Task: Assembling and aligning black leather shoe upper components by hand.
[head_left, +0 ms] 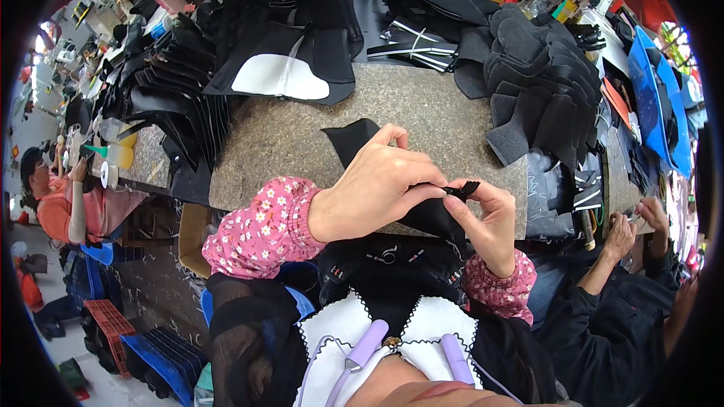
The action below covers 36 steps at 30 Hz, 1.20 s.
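Observation:
My left hand and my right hand meet above the front of the worktable. Both pinch the edge of a black fabric piece, thumbs and fingertips close together. One corner of the cloth shows beyond my left hand, and more of it hangs below my fingers toward my lap. Its middle is hidden behind my left hand. A short black end sticks out past the fingertips of my right hand. Pink flowered sleeves cover both my forearms.
The speckled worktable carries a stack of black cut pieces at right and black panels with a white piece at back left. Black-and-white strips lie behind. A co-worker's hands are at right; another person sits at left.

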Motion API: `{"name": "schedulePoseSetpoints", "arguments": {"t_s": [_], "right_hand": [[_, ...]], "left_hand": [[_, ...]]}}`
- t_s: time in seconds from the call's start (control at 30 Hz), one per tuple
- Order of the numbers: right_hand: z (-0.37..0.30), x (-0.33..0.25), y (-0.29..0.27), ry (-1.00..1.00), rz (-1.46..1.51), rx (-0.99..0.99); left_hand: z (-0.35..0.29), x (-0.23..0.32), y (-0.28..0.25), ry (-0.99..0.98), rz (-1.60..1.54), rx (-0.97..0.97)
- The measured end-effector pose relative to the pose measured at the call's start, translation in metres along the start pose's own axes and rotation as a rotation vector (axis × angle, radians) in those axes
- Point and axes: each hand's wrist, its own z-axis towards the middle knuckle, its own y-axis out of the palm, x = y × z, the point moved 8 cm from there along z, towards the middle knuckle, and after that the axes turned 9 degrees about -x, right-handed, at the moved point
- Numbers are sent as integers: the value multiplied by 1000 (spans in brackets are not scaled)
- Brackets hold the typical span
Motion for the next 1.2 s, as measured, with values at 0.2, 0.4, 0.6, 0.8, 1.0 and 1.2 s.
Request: {"name": "schedulePoseSetpoints", "arguments": {"t_s": [0.2,0.4,0.6,0.8,1.0,1.2], "right_hand": [[5,-5,5,41,80,-87],[-7,-13,-3,-190,-146,114],[-6,-17,5,-263,-211,45],[-9,-15,7,-400,-230,73],[-3,-34,15,-394,-428,-51],[-7,-31,8,-534,-453,86]], "left_hand": [[-2,18,-7,42,169,118],[-2,36,-1,84,280,108],[-3,39,8,62,360,47],[-1,24,4,49,85,-123],[0,31,1,28,248,-206],[-16,5,-21,-210,8,-135]]}}
